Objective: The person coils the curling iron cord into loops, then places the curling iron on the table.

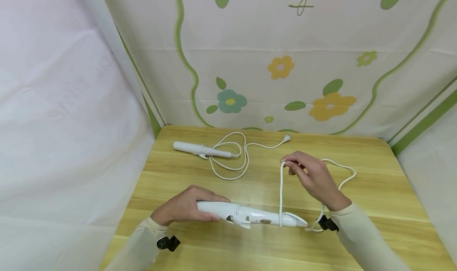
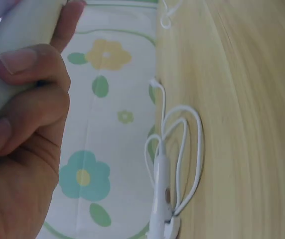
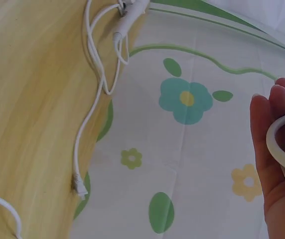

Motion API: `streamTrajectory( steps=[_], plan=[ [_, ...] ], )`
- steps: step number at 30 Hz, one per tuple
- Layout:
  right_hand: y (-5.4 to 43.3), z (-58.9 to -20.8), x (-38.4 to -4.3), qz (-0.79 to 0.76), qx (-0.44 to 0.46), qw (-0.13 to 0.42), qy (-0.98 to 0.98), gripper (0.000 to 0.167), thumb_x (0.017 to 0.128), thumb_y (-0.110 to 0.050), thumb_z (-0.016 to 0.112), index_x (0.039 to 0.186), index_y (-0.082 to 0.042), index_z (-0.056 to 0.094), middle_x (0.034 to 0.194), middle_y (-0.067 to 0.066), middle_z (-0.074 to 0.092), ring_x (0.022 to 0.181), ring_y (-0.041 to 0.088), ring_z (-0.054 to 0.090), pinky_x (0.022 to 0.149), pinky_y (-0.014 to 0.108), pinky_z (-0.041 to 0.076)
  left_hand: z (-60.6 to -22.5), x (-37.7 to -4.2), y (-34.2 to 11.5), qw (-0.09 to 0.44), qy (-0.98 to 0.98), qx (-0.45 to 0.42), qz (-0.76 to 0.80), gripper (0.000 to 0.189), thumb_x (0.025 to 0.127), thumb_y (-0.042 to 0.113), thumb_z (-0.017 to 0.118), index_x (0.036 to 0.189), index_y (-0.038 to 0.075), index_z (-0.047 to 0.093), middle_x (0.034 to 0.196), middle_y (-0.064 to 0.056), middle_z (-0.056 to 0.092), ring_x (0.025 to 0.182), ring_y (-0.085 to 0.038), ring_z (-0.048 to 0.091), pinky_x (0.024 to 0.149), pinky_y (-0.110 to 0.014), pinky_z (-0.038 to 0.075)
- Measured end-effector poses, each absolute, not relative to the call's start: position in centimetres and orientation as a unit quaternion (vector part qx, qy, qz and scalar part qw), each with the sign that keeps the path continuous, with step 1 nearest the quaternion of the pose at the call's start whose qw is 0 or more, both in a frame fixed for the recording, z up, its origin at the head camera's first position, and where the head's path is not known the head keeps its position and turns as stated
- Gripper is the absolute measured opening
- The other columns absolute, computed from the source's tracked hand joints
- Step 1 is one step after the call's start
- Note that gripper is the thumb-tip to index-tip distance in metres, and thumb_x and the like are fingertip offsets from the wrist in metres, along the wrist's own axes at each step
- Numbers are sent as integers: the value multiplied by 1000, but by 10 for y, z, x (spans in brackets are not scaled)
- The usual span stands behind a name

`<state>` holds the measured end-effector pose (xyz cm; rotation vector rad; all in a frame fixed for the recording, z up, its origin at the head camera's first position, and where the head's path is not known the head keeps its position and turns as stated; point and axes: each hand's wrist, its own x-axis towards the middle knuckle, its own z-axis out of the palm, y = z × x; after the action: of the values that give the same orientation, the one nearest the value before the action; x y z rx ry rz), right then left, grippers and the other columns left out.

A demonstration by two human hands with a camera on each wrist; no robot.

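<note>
Glossy white, the wand (image 1: pixel 253 214) lies nearly level above the wood-grain table (image 1: pixel 378 199), its narrow end towards 3 o'clock. The person's left hand (image 1: pixel 189 205) is wrapped round the thick end, at 9 o'clock, thumb and fingers clamped on it. At 2 o'clock from the wand, the right hand (image 1: pixel 314 175) pinches a white cord (image 1: pixel 281 191) between thumb and fingers. From that pinch the cord drops straight towards 6 o'clock and meets the wand near its narrow end; I can't tell whether it goes right round. More of the cord bows out towards 3 o'clock beyond the right hand, then curves back under the wrist.

At 11 o'clock from the held wand rests a 2nd wand (image 1: pixel 202 149), its thinner lead (image 1: pixel 228 179) looped beside it and ending in a plug (image 1: pixel 287 138) at 3 o'clock. Behind, a pale cloth (image 1: pixel 242 33) carries a teal flower (image 1: pixel 232 101) at 1 o'clock from that wand.
</note>
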<state>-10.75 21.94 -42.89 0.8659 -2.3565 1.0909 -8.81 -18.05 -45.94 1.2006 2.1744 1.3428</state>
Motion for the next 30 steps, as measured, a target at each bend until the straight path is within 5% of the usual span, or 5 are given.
streamTrajectory(
  steps=[8,18,30],
  plan=[
    [212,-455,-104,416,306,153,-843,33,97,12,72,113,-17,78,92,-12,66,70,5,60,64,17,52,-456,-85,-180,172,710,410,546,40,92,8,85,132,4,78,121,-15,82,83,-2,66,69,-27,59],
    [202,-480,-88,427,308,139,-839,33,92,17,74,110,-10,78,94,-3,75,73,7,67,65,17,55,-452,-90,-181,78,735,368,564,45,88,-1,85,133,1,77,122,-20,81,90,-8,69,71,-29,59],
    [189,-466,-69,386,342,155,-842,25,93,7,79,110,-11,80,92,-10,71,69,-4,59,62,9,49,-452,-105,-182,-39,771,291,565,49,87,-3,88,134,2,77,129,-18,79,98,-9,72,78,-26,58]
  ],
)
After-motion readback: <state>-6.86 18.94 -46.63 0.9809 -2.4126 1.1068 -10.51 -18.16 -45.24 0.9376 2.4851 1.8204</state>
